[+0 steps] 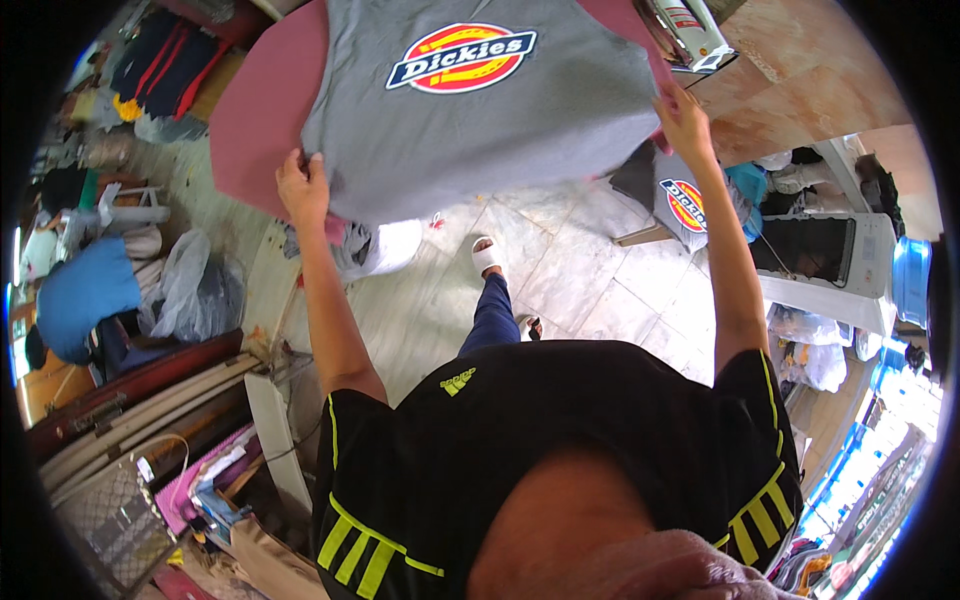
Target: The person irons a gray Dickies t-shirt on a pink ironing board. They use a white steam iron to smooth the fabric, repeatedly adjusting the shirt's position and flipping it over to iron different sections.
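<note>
A grey garment (480,150) with a round red and yellow emblem spreads out in front of me, its near edge hanging above the floor. Dusty pink areas (262,120) border the grey on both sides; I cannot tell whether they are sleeves or a separate cloth. My left hand (303,187) is closed on the near left edge, thumb and fingers pinching the cloth. At the right edge, my right hand (683,122) grips the cloth, with pink fabric showing beside its fingers. Another grey piece with a matching emblem (684,205) lies below my right hand.
A machine (690,35) stands at the far right beside a brown tabletop (800,70). Plastic bags (195,290) and a blue bundle (88,300) sit at left. Boards and pipes (150,405) lie nearer. A white-framed unit (830,255) stands right. Pale tiles (580,270) cover the floor.
</note>
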A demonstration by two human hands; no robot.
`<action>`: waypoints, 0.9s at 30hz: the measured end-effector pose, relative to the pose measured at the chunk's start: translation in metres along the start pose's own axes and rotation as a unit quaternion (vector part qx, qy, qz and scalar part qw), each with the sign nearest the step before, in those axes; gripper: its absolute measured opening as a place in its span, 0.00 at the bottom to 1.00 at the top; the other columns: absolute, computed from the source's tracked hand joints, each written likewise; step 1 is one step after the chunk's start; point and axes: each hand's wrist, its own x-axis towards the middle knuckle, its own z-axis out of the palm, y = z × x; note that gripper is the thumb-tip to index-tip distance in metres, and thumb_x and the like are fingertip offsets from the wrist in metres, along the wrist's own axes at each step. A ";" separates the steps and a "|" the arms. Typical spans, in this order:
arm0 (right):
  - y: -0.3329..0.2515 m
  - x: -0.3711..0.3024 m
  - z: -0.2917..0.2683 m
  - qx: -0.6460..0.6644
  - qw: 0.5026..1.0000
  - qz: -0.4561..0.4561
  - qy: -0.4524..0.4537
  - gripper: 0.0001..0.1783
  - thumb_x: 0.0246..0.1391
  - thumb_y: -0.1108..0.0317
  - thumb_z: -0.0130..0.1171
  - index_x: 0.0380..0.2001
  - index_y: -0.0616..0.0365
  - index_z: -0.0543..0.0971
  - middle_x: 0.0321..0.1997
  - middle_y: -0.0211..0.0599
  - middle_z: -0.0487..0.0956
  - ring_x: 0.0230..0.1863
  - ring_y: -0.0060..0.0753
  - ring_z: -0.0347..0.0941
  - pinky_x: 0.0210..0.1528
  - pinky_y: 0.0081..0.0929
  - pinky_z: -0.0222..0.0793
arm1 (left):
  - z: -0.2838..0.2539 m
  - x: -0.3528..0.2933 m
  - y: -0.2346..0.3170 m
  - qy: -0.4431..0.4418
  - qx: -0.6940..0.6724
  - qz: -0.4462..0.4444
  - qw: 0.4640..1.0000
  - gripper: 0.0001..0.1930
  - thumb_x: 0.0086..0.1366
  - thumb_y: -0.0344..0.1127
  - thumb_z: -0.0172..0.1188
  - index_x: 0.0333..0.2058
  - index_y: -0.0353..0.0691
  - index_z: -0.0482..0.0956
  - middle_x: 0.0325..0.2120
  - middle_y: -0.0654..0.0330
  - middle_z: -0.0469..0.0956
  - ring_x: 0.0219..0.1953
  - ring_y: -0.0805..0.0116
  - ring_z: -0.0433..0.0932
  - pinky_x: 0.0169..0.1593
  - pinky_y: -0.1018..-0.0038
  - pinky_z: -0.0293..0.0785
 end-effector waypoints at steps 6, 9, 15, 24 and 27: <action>0.020 0.076 0.046 -0.111 0.992 0.042 0.053 0.22 0.61 0.54 0.57 0.44 0.65 0.77 0.46 0.61 0.79 0.50 0.65 0.75 0.52 0.51 0.70 | 0.020 0.038 0.004 -0.070 0.012 -0.051 0.996 0.18 0.65 0.38 0.63 0.49 0.33 0.80 0.38 0.47 0.82 0.41 0.50 0.81 0.47 0.60 0.76; 0.047 0.093 0.056 -0.109 0.990 0.037 0.082 0.20 0.60 0.55 0.59 0.42 0.63 0.78 0.40 0.57 0.81 0.43 0.62 0.77 0.46 0.48 0.71 | 0.019 0.046 0.009 -0.085 -0.044 -0.063 0.993 0.14 0.64 0.35 0.64 0.45 0.34 0.79 0.33 0.52 0.81 0.36 0.57 0.79 0.44 0.65 0.75; 0.034 0.091 0.043 -0.066 0.989 0.124 0.049 0.18 0.54 0.60 0.64 0.42 0.61 0.80 0.38 0.53 0.81 0.41 0.57 0.79 0.46 0.46 0.72 | 0.015 0.059 0.004 -0.068 -0.086 0.004 0.994 0.10 0.60 0.30 0.67 0.36 0.36 0.75 0.26 0.59 0.76 0.30 0.70 0.73 0.38 0.71 0.72; 0.004 0.163 0.065 -0.109 0.991 -0.064 0.044 0.25 0.59 0.56 0.62 0.53 0.64 0.75 0.49 0.59 0.78 0.51 0.63 0.75 0.53 0.47 0.72 | 0.033 0.152 0.040 -0.174 -0.072 0.058 0.980 0.15 0.60 0.39 0.71 0.40 0.35 0.80 0.35 0.52 0.82 0.36 0.57 0.81 0.40 0.65 0.76; -0.020 0.235 0.107 -0.010 0.999 -0.029 0.039 0.32 0.60 0.53 0.62 0.59 0.64 0.72 0.49 0.60 0.78 0.55 0.64 0.72 0.58 0.50 0.69 | 0.085 0.222 0.069 -0.123 -0.064 0.182 0.973 0.18 0.66 0.39 0.65 0.50 0.37 0.79 0.48 0.50 0.80 0.50 0.53 0.78 0.51 0.64 0.74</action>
